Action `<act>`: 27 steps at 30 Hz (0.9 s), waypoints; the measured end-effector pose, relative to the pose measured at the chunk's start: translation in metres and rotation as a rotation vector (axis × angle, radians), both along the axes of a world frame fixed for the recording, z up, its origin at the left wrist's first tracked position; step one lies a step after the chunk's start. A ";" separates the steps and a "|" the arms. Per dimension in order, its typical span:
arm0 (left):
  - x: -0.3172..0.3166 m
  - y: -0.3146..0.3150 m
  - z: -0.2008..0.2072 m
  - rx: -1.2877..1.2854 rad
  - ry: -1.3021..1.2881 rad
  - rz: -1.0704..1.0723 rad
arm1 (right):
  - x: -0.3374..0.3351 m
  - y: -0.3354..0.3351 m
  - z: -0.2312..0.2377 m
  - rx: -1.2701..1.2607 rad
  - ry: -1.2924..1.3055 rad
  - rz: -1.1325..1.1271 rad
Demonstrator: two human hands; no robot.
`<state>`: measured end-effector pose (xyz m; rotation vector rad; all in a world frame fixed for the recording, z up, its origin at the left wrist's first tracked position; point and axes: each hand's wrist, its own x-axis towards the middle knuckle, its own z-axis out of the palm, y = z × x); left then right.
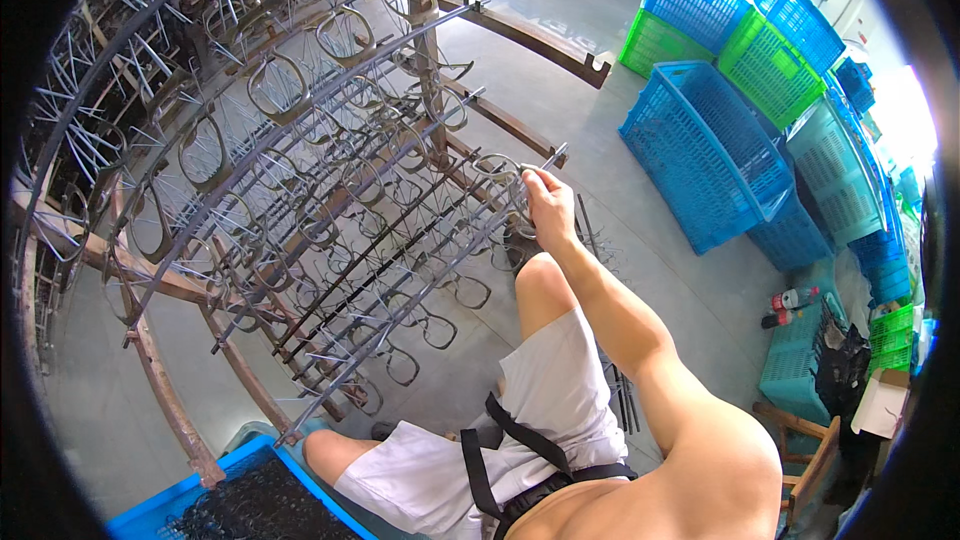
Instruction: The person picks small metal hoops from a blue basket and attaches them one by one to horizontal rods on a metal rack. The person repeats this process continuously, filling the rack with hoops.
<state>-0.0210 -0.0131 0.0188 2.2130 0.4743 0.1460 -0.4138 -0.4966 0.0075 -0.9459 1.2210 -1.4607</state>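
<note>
My right hand is closed in a pinch near the far end of a long metal rod. Between its fingers is the edge of an eyeglass frame, which sits against the rod's end. More eyeglass frames hang along this rod, spaced apart, toward its near end by my left knee. Behind it, a tall rack carries several other rods hung with rows of olive-brown frames. My left hand is out of view.
A blue crate with a heap of thin black pieces stands at the lower left. Stacked blue and green plastic crates fill the right. Bottles lie on a teal crate, near a wooden stool. Rusty rack arms jut out ahead.
</note>
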 end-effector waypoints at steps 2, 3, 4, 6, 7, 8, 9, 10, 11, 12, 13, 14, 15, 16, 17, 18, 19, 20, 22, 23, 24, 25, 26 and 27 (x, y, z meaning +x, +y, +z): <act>-0.008 -0.005 0.008 -0.054 -0.016 -0.003 | 0.003 0.003 -0.007 -0.047 0.020 0.016; -0.012 -0.007 0.013 -0.080 -0.025 -0.004 | 0.004 0.004 -0.010 -0.069 0.029 0.025; -0.016 -0.010 0.017 -0.106 -0.034 -0.005 | 0.003 0.006 -0.013 -0.054 0.012 0.056; -0.020 -0.012 0.025 -0.155 -0.053 -0.016 | -0.003 0.005 -0.012 -0.077 0.104 0.062; -0.023 -0.014 0.030 -0.179 -0.063 -0.022 | -0.006 0.005 -0.011 -0.088 0.149 0.064; -0.024 -0.017 0.032 -0.169 -0.071 -0.109 | -0.007 0.005 -0.003 -0.144 0.286 0.033; -0.027 -0.021 0.033 -0.271 -0.115 -0.168 | -0.008 0.004 -0.003 -0.133 0.256 0.027; -0.030 -0.022 0.038 -0.315 -0.115 -0.184 | -0.008 0.003 -0.004 -0.122 0.225 0.020; -0.034 -0.023 0.042 -0.360 -0.116 -0.201 | -0.009 0.002 -0.005 -0.111 0.194 0.014; -0.038 -0.028 0.045 -0.382 -0.144 -0.242 | -0.014 0.000 -0.007 -0.079 0.203 0.038; -0.042 -0.029 0.049 -0.397 -0.179 -0.274 | -0.009 -0.002 -0.010 -0.071 0.187 0.047; -0.049 -0.035 0.054 -0.431 -0.157 -0.308 | -0.011 -0.002 -0.010 -0.068 0.184 0.046; -0.052 -0.036 0.054 -0.452 -0.158 -0.337 | -0.012 -0.002 -0.010 -0.064 0.180 0.045; -0.054 -0.039 0.056 -0.535 -0.156 -0.360 | -0.010 -0.002 -0.014 -0.084 0.182 0.044; -0.058 -0.043 0.057 -0.622 -0.151 -0.384 | -0.011 -0.002 -0.014 -0.091 0.172 0.050; -0.058 -0.043 0.057 -0.655 -0.122 -0.417 | -0.012 -0.002 -0.015 -0.098 0.161 0.056; -0.057 -0.043 0.057 -0.688 -0.092 -0.449 | -0.012 -0.001 -0.015 -0.105 0.149 0.063; -0.059 -0.047 0.062 -0.724 -0.066 -0.481 | -0.011 -0.002 -0.014 -0.114 0.164 0.044; -0.069 -0.055 0.072 -0.792 -0.030 -0.552 | -0.009 -0.002 -0.013 -0.131 0.193 0.008; -0.073 -0.060 0.078 -0.826 -0.012 -0.591 | -0.010 -0.004 -0.014 -0.150 0.203 -0.016; -0.073 -0.059 0.077 -0.826 0.007 -0.625 | -0.012 -0.006 -0.016 -0.169 0.214 -0.040; -0.077 -0.062 0.080 -0.851 0.013 -0.670 | -0.014 -0.009 -0.018 -0.188 0.224 -0.063; -0.085 -0.067 0.085 -0.874 0.021 -0.713 | -0.017 -0.011 -0.016 -0.167 0.234 -0.046; -0.093 -0.070 0.089 -0.894 0.028 -0.750 | -0.019 -0.013 -0.014 -0.144 0.245 -0.024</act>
